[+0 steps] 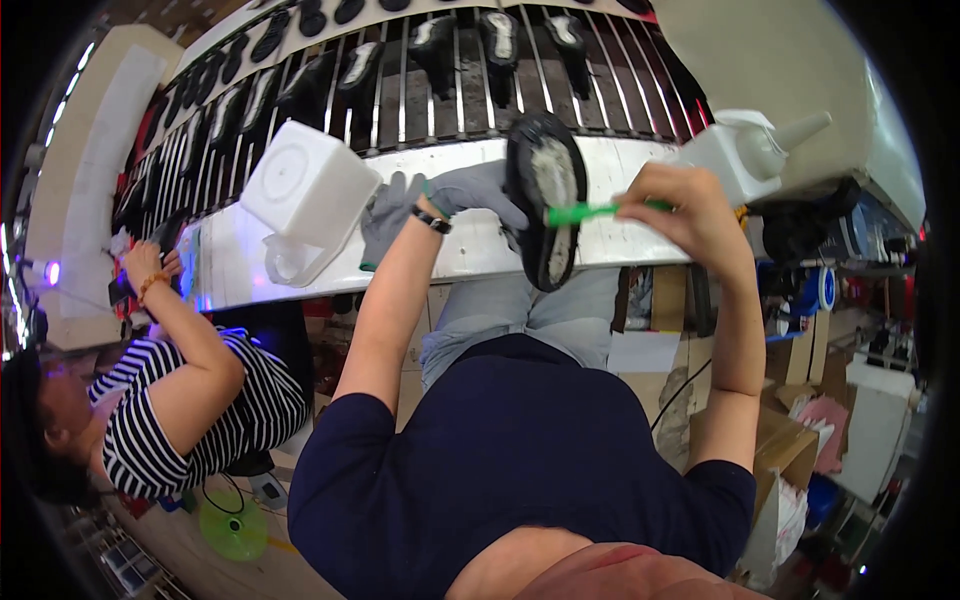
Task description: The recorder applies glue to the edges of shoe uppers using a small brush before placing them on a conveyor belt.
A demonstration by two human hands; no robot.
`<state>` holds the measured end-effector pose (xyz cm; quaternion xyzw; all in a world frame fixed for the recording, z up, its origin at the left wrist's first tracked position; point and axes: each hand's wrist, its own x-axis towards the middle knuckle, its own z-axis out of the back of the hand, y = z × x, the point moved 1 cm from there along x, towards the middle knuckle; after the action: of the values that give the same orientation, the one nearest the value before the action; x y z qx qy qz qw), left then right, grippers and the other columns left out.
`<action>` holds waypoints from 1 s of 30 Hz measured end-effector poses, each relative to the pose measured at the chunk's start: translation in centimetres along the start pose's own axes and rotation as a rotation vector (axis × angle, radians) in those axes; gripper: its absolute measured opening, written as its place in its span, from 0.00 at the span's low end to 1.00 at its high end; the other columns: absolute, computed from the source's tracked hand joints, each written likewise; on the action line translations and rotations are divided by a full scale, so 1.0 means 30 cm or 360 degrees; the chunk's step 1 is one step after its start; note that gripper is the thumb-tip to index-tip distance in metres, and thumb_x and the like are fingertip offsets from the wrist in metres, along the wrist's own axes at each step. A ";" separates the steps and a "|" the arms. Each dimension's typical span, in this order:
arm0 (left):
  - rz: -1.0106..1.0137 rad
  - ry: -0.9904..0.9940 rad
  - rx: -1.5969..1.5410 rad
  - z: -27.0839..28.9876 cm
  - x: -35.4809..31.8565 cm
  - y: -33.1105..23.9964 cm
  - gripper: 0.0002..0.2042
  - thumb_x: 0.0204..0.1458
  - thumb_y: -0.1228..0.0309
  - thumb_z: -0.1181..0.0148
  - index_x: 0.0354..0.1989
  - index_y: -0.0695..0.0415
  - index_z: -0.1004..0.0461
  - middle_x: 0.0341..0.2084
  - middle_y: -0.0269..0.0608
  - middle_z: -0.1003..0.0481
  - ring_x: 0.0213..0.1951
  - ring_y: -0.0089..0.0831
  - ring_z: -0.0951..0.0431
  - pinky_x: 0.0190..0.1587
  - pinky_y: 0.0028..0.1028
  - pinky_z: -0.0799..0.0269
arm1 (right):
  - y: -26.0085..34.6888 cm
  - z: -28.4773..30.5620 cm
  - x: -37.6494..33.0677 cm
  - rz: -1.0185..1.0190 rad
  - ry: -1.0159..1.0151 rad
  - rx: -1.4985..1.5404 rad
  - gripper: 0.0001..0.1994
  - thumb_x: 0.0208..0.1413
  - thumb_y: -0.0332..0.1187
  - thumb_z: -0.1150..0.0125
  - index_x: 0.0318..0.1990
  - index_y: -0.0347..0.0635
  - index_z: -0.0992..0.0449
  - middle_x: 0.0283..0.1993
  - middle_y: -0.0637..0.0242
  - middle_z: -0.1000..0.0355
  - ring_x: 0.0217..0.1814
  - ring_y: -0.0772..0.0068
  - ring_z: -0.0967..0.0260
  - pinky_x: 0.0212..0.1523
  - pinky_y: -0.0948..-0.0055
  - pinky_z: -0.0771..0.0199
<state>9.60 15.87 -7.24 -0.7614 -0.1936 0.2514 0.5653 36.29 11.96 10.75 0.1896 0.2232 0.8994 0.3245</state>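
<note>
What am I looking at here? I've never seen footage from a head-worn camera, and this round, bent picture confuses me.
There is one picture, taken by a wide fisheye camera on a person's head, looking down at their own arms; that lens bends straight edges. The left hand, in a grey glove, holds a black shoe sole with its pale inner face toward the camera. The bare right hand holds a green-handled brush against that sole. On the white bench edge stand a white square container and a white squeeze bottle with a pointed nozzle. Behind it, more soles lie on a rack of metal bars. At left, a co-worker in a striped top works at the same bench.
</note>
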 end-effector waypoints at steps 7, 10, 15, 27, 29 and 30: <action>-0.0120 -0.0779 0.0018 -0.040 -0.112 0.117 0.33 0.42 0.70 0.28 0.59 0.64 0.34 0.52 0.41 0.29 0.55 0.30 0.32 0.60 0.29 0.38 | -0.425 -0.080 -0.326 -0.1288 -0.0592 -0.0600 0.10 0.50 0.35 0.35 0.35 0.38 0.20 0.33 0.51 0.23 0.38 0.46 0.25 0.39 0.55 0.28; -0.0360 -0.1073 -0.0140 -0.060 -0.128 0.172 0.33 0.44 0.69 0.30 0.60 0.64 0.36 0.52 0.40 0.29 0.53 0.30 0.31 0.58 0.28 0.37 | -0.478 -0.152 -0.358 -0.1442 -0.0574 -0.0651 0.10 0.50 0.35 0.35 0.35 0.37 0.20 0.32 0.49 0.24 0.37 0.46 0.25 0.39 0.55 0.28; -0.0706 -0.1128 -0.0502 -0.139 -0.129 0.237 0.29 0.56 0.57 0.39 0.59 0.64 0.36 0.53 0.40 0.29 0.54 0.28 0.30 0.58 0.28 0.35 | -0.525 -0.190 -0.345 -0.1526 -0.0459 -0.0794 0.10 0.50 0.34 0.36 0.34 0.36 0.20 0.31 0.47 0.25 0.38 0.42 0.26 0.40 0.54 0.28; -0.0403 -0.1042 -0.1439 -0.241 -0.072 0.260 0.30 0.66 0.49 0.65 0.66 0.61 0.43 0.63 0.49 0.38 0.61 0.38 0.34 0.66 0.34 0.40 | -0.660 -0.319 -0.504 -0.1423 -0.1036 0.1996 0.16 0.63 0.38 0.45 0.49 0.34 0.24 0.32 0.68 0.26 0.19 0.88 0.42 0.15 0.89 0.50; -0.0367 -0.1080 -0.1393 -0.269 -0.071 0.202 0.28 0.63 0.49 0.58 0.62 0.60 0.37 0.55 0.46 0.30 0.54 0.35 0.27 0.60 0.32 0.33 | -0.624 -0.284 -0.442 -0.1232 -0.1039 0.1928 0.15 0.61 0.36 0.42 0.49 0.35 0.24 0.36 0.67 0.24 0.22 0.86 0.40 0.18 0.88 0.47; -0.0359 -0.1068 -0.1401 -0.303 -0.079 0.145 0.27 0.61 0.49 0.53 0.59 0.59 0.34 0.51 0.44 0.27 0.50 0.33 0.24 0.57 0.31 0.29 | -0.565 -0.250 -0.390 -0.1142 -0.1040 0.1843 0.14 0.60 0.35 0.41 0.48 0.35 0.23 0.37 0.67 0.24 0.23 0.85 0.39 0.19 0.88 0.46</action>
<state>13.20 6.32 -8.90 -0.7783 -0.5295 0.3134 0.1250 49.49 13.74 -6.66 0.5027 0.6006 0.3755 0.4955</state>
